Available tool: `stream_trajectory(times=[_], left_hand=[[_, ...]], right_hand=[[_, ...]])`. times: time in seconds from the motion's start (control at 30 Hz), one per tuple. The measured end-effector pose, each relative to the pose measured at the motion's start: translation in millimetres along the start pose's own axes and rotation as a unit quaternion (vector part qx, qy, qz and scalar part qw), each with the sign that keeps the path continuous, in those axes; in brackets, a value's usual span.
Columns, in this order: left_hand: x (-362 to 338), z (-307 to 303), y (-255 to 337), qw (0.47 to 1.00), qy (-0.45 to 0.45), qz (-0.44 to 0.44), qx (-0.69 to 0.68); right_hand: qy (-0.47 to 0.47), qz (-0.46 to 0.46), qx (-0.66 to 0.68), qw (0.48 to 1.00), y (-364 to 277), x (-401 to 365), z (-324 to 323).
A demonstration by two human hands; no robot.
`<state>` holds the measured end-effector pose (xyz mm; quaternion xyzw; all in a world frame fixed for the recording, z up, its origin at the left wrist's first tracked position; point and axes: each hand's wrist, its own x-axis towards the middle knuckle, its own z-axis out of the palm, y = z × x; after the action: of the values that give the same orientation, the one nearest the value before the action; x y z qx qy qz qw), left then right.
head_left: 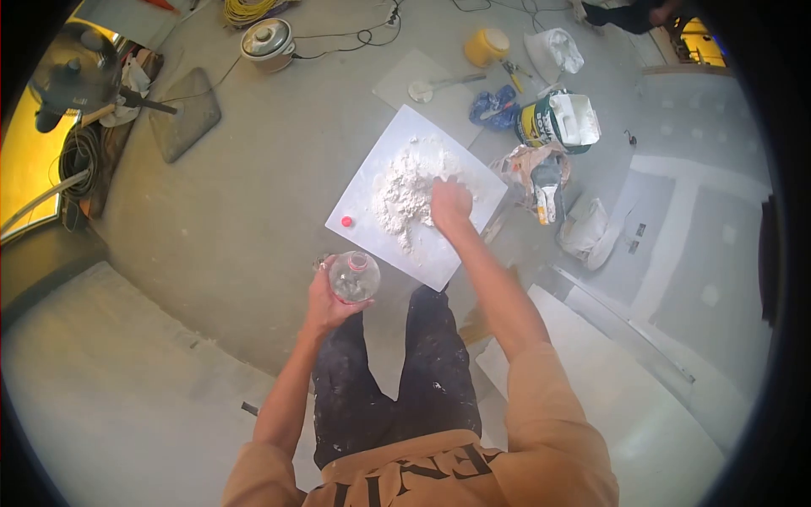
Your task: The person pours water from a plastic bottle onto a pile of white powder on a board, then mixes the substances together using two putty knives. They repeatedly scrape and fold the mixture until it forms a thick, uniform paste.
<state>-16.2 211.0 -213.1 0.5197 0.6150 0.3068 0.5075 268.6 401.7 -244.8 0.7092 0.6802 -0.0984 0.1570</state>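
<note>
A white square board (363,190) lies on the floor in front of me, with a heap of white crumbly powder (404,190) spread over its middle. My right hand (452,203) is down at the heap's right side; its fingertips are hidden in or behind the powder, so what they hold cannot be made out. Near the board's left corner sits a small red cap (346,221). Just off the board's lower left edge, my left hand (328,302) is wrapped round a clear, uncapped bottle (353,279) with a pinkish neck.
Right of the board are a blue plastic bag (493,110), a green and white bucket (541,122), a crumpled bag with a putty knife (547,194) and a white sack (589,232). A yellow bucket (486,47) and a cooker (268,44) stand farther off. A person's leg (621,17) shows top right.
</note>
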Motion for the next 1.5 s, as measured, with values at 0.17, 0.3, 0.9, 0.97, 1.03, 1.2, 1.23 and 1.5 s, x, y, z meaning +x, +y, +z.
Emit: stream_trajectory(times=[0.17, 0.3, 0.9, 0.97, 1.03, 1.2, 1.23, 1.5], left_hand=[[0.8, -8.5, -1.1, 0.998, 0.000, 0.030, 0.049], [0.9, -10.2, -6.4, 0.996, -0.008, 0.032, 0.080], [-5.0, 6.8, 10.3, 0.997, 0.004, 0.021, 0.078], [-8.0, 10.0, 7.2, 0.998, 0.004, 0.018, 0.059], [-8.9, 12.9, 0.5, 0.998, 0.004, 0.022, 0.060], [-9.9, 11.3, 4.7, 0.997, 0.002, 0.017, 0.071], [-10.2, 10.2, 6.6, 0.997, 0.001, 0.017, 0.070], [-14.4, 5.3, 2.6, 0.998, 0.025, 0.027, 0.042]], right_hand=[[0.069, -0.040, -0.023, 0.997, 26.2, 66.8, -7.9], [0.078, -0.055, -0.033, 0.995, 30.5, 111.6, 26.2], [-0.026, -0.043, 0.057, 0.997, 21.0, -25.4, 27.9], [0.022, -0.063, 0.089, 0.994, 28.5, -13.6, 14.3], [0.020, -0.071, 0.085, 0.994, 26.3, 20.8, 5.8], [-0.001, -0.085, 0.093, 0.992, -8.7, 78.5, 12.2], [-0.014, -0.084, 0.071, 0.994, -19.8, 77.9, 18.4], [-0.014, -0.128, 0.012, 0.992, -47.0, -18.6, 45.1]])
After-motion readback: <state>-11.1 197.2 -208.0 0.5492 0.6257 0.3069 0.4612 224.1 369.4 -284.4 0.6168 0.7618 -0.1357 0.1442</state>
